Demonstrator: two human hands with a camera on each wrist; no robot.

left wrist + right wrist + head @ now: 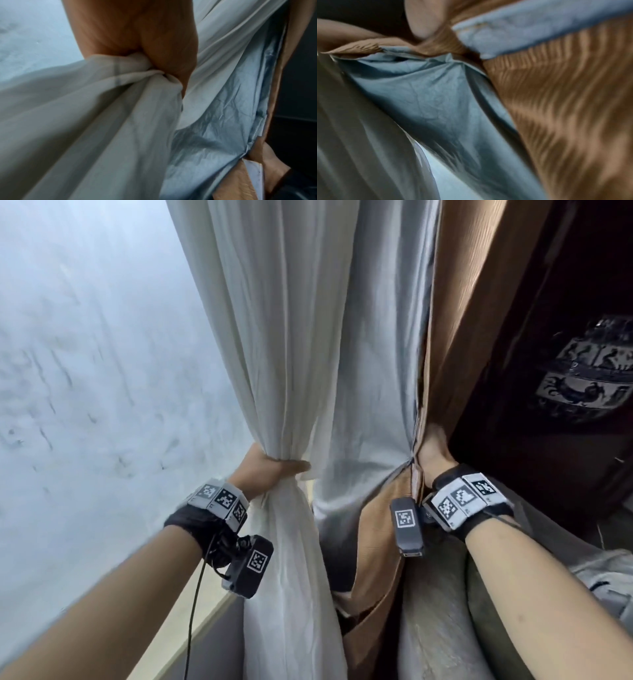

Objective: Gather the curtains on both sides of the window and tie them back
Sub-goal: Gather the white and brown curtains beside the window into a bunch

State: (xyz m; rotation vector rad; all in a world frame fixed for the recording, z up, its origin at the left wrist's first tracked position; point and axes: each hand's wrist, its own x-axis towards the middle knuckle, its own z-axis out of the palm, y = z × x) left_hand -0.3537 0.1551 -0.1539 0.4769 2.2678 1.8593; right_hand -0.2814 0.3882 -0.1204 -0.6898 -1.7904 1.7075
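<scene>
Left hand (270,470) clenches bunched sheer (291,371); right hand (432,453) grips brown curtain (459,337). Only the head view shows the vase (582,371).

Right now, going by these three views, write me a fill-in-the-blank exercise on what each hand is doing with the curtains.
1. The left hand grips the bunched ____ sheer curtain.
2. The right hand holds the edge of the ____ curtain with its pale blue-grey lining.
3. Left of the sheer curtain is the pale ____.
4. No ____ is round either curtain yet.

Missing words: white; brown; window; tie
</scene>
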